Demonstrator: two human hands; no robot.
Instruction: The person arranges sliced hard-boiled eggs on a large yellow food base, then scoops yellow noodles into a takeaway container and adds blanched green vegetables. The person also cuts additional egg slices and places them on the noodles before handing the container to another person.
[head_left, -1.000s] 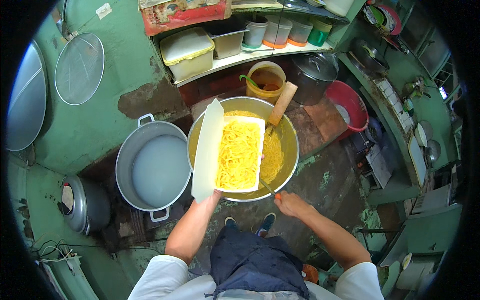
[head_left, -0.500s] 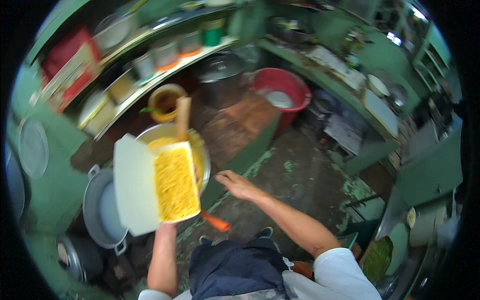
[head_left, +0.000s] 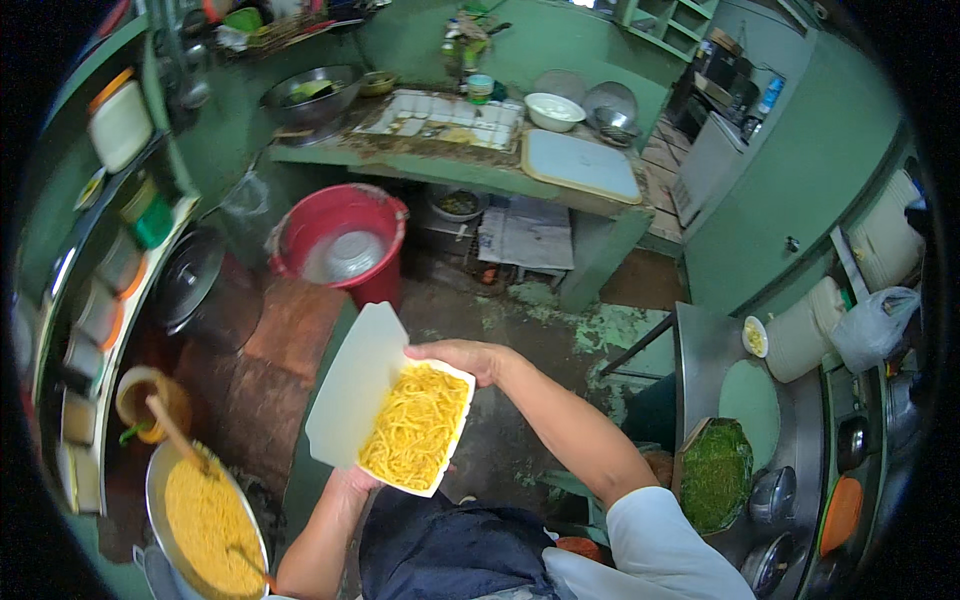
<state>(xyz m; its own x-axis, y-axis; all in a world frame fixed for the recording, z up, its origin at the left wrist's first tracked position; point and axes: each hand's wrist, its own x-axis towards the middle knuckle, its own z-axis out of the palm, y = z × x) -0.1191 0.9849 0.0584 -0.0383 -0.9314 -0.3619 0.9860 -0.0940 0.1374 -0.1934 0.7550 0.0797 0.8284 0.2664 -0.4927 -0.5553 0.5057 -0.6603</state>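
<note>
noodles (head_left: 418,427), tangled and stringy, fill a smooth white box (head_left: 350,385) clamped in 2 hands (head_left: 470,359).

Kitchen, by equipment: round red plastic tub (head_left: 384,280) stands before white-tiled counter (head_left: 440,118) bearing wide metal bowl (head_left: 318,112) and round white bowl (head_left: 555,116); left of tub, lidded dark metal pot (head_left: 208,295).

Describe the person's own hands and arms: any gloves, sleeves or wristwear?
The left hand and right hand are ungloved, with no watch or band showing at either wrist. The forearms are bare. A white short sleeve covers the right upper arm; the left one isn't clearly visible.
</note>
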